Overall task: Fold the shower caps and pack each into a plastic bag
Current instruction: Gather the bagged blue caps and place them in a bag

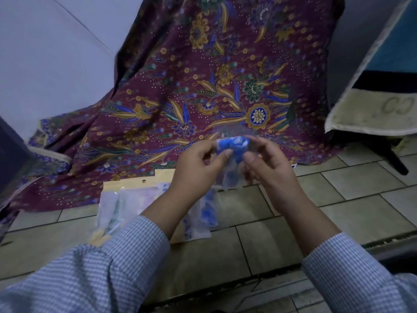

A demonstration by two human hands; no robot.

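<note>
Sleeves: two blue-and-white checked sleeves (126, 251) reach forward from the bottom edge, over the tiled floor (338, 199).
Left hand: the left hand (194, 161) is raised above the floor, thumb and fingers curled and pinching the left side of the shower cap.
Right hand: the right hand (268, 163) mirrors it, fingers curled round the right side of the same bundle; the two hands are close together with the cap between them.
Shower cap: a blue-patterned shower cap (234, 146) of clear plastic, bunched small at the top, with a looser clear part hanging down between the hands. It is blurred, so its folds cannot be read.
Packed bags: on the floor just beyond the wrists lie flat plastic bags (126, 199) with yellow header strips, holding pale and blue contents.
Cloth: further off, a maroon batik cloth (203, 75) drapes down onto the floor.
Mat: a beige mat (372, 114) sits at far right.
Step in hand: probably folding the cap down to a compact size.
Next move: likely one more tightening fold, then an open bag is needed; no empty one is plainly visible.
</note>
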